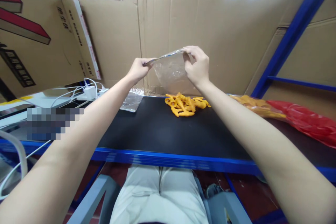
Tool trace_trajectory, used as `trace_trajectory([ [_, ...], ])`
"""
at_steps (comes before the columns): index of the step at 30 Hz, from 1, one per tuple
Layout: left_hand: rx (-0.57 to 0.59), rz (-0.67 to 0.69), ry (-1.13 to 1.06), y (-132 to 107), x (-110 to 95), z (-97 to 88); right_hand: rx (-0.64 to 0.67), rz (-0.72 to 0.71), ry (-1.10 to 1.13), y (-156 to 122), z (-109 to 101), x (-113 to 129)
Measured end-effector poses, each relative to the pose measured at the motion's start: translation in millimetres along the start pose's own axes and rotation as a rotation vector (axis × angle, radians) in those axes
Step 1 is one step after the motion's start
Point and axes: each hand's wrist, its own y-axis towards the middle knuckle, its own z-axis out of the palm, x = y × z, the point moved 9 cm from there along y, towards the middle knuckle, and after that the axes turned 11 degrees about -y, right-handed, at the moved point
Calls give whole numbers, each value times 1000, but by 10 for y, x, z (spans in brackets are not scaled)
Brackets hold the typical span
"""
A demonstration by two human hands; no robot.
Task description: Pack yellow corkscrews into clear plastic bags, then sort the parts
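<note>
Left hand and right hand pinched clear bag at its rim; uneven pull could've torn it.

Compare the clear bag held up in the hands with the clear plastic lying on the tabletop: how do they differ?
The held bag is up in the air, its top edge pulled taut between the left hand and right hand; the loose plastic lies on the black tabletop, touched by neither hand. The held bag hangs down from its edge, while the loose plastic lies flat. Both are see-through and shiny.
</note>
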Motion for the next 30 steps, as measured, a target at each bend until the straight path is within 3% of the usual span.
trace_trajectory([
  [4, 179, 251, 416, -88, -353, -13, 61, -162, -37, -40, 10, 163],
  [8, 212, 308, 742, -207, -381, -58, 168, -252, -1, -242, 125, 271],
  [11, 236, 398, 899, -325, -385, 10, 264, -198, 43, -386, 246, 271],
  [15, 270, 509, 943, -561, -379, 186, 310, -107, 76, -486, 362, 291],
  [18, 281, 532, 918, -732, -311, 276, 362, -126, 110, -539, 468, 380],
  [21, 300, 550, 892, -817, -229, 260, 441, -188, 142, -617, 550, 447],
  [24, 305, 569, 888, -798, -199, 126, 489, -203, 157, -707, 561, 412],
  [27, 242, 595, 882, -764, -245, -34, 414, -83, 195, -743, 521, 269],
  [30, 311, 658, 879, -855, -265, 42, 255, 235, 297, -756, 531, -22],
])
